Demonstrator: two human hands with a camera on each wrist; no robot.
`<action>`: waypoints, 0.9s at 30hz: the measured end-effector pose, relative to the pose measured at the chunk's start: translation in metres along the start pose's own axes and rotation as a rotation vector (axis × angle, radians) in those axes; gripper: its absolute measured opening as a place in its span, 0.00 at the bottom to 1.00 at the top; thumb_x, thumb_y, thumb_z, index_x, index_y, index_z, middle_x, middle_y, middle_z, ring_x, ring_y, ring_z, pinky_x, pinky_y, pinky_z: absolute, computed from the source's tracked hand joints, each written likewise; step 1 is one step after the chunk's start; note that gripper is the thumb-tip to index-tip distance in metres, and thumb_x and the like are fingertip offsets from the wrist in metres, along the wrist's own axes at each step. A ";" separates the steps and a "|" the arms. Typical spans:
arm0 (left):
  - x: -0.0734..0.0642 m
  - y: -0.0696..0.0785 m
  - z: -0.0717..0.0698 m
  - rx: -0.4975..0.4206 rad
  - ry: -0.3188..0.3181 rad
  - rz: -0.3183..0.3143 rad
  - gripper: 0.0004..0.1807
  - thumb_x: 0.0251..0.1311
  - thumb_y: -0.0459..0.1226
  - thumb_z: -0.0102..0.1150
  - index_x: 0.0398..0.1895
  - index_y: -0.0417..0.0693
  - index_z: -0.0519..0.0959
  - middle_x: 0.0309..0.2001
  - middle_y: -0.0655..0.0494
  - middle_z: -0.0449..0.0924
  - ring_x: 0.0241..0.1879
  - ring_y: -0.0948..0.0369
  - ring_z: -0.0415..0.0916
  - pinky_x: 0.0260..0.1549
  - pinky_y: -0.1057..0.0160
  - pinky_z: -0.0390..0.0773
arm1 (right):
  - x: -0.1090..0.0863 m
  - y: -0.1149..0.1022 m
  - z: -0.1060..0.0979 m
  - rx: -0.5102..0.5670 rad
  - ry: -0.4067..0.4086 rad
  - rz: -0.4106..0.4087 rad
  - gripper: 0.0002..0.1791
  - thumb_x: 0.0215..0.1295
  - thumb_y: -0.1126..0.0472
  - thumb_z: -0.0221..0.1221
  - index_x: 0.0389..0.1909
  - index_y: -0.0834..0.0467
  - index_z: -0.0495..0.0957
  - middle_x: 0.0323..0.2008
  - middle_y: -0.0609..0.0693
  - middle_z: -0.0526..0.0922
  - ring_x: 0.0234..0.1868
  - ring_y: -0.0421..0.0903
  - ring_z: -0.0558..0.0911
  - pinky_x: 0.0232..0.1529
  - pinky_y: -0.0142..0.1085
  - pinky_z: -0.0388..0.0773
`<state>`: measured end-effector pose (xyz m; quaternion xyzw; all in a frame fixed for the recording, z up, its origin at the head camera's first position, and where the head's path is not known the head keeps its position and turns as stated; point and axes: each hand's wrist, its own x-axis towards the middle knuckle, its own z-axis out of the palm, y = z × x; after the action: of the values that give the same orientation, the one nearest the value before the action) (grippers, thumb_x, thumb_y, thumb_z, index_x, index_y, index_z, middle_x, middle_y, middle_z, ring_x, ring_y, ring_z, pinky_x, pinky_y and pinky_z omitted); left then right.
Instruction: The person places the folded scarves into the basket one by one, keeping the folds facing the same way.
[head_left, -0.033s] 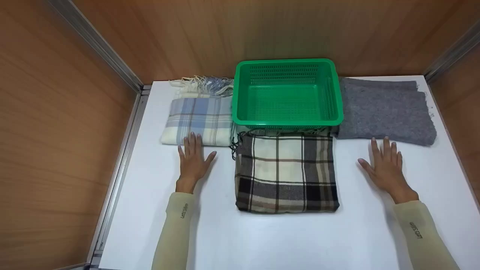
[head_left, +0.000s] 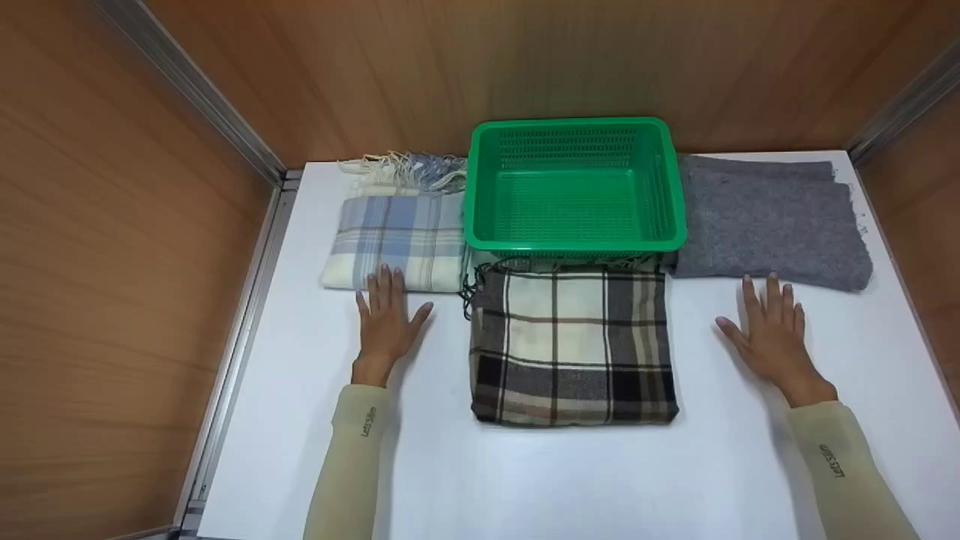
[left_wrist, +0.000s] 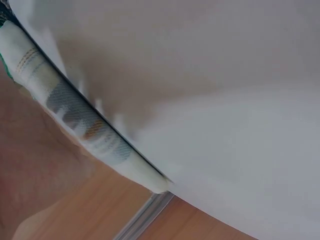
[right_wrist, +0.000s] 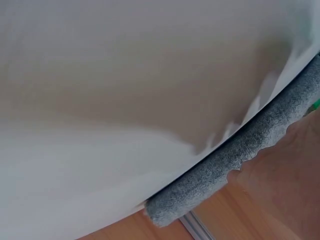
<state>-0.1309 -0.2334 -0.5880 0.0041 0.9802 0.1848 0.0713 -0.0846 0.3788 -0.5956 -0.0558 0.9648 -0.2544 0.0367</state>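
Note:
My left hand (head_left: 385, 330) is held over the white table with its fingers straight and spread. Its fingertips overlap the front edge of a folded blue and cream plaid scarf (head_left: 401, 232). At the right, my right hand (head_left: 777, 346) is stretched out too, fingertips near the front edge of a folded grey cloth (head_left: 772, 221). Neither hand holds anything. Between them lies a folded brown, black and cream plaid scarf (head_left: 559, 345) with dark fringe at its back. The wrist views show the thick folded edges of the plaid scarf (left_wrist: 80, 115) and grey cloth (right_wrist: 220, 165).
A green plastic basket (head_left: 575, 246) stands at the back middle, with nothing inside it, between the two side cloths. The white table (head_left: 570, 480) is bordered by wooden panels (head_left: 135, 300) at the left, back and right, with metal rails at the corners.

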 end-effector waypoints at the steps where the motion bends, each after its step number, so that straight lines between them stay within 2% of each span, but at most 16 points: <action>1: 0.000 0.001 -0.001 0.003 -0.002 -0.001 0.51 0.79 0.60 0.47 0.86 0.38 0.38 0.86 0.38 0.30 0.84 0.38 0.25 0.78 0.34 0.26 | 0.000 0.000 0.000 0.002 0.000 0.001 0.48 0.84 0.39 0.47 0.85 0.64 0.37 0.81 0.77 0.29 0.79 0.80 0.29 0.71 0.77 0.25; 7: -0.005 0.011 -0.003 -0.009 0.012 0.010 0.51 0.79 0.59 0.48 0.86 0.37 0.39 0.86 0.38 0.32 0.84 0.38 0.27 0.78 0.34 0.29 | -0.001 -0.006 0.002 0.021 0.007 -0.003 0.48 0.84 0.41 0.49 0.85 0.65 0.37 0.81 0.77 0.30 0.80 0.79 0.30 0.73 0.75 0.25; 12: -0.008 0.022 -0.003 -0.067 0.034 0.023 0.50 0.80 0.57 0.49 0.86 0.36 0.40 0.86 0.38 0.34 0.84 0.38 0.31 0.79 0.35 0.34 | 0.003 -0.017 0.005 0.047 0.032 -0.021 0.47 0.83 0.43 0.52 0.85 0.66 0.41 0.81 0.78 0.36 0.79 0.80 0.37 0.74 0.74 0.28; 19: -0.011 0.035 0.002 -0.142 0.023 0.044 0.50 0.79 0.57 0.50 0.86 0.36 0.40 0.86 0.38 0.34 0.84 0.39 0.33 0.80 0.38 0.37 | 0.006 -0.030 0.010 0.050 0.070 -0.050 0.46 0.82 0.46 0.55 0.84 0.67 0.46 0.79 0.79 0.44 0.77 0.82 0.47 0.74 0.75 0.35; 27: -0.013 0.043 0.009 -0.146 0.025 0.074 0.49 0.79 0.57 0.49 0.86 0.36 0.42 0.86 0.37 0.36 0.84 0.38 0.35 0.80 0.37 0.38 | 0.006 -0.038 0.014 0.041 0.092 -0.060 0.44 0.81 0.48 0.58 0.82 0.70 0.50 0.78 0.80 0.48 0.76 0.81 0.51 0.73 0.75 0.39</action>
<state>-0.1177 -0.1908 -0.5788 0.0327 0.9641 0.2584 0.0520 -0.0854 0.3386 -0.5891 -0.0724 0.9579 -0.2775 -0.0141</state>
